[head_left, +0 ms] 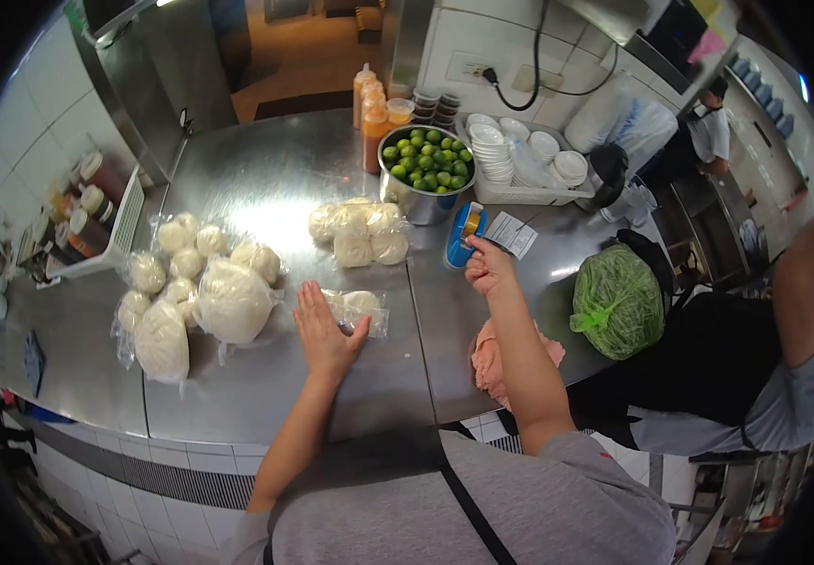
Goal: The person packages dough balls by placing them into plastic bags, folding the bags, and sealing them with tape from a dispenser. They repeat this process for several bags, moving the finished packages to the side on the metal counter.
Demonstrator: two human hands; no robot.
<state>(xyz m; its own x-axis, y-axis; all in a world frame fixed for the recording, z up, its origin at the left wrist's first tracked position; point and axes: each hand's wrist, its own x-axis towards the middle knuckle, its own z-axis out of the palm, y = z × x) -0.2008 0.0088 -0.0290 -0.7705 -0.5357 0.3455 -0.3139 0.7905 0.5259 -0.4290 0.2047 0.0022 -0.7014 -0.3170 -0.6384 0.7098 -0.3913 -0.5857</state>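
Note:
My left hand lies with its fingers spread against a small clear packet of white rounds on the steel table. My right hand is closed, its fingers pinched at the lower edge of a blue tape dispenser with a yellowish roll. What the pinch holds is too small to tell. Beside the dispenser lies a printed white paper. Behind my left hand sits a bigger packet of white rounds. Several clear bags of white pieces stand to its left.
A metal pot of limes, sauce bottles and a white basket of cups stand at the back. A bottle basket is far left. Right are a pink cloth, a green bag and a person's arm.

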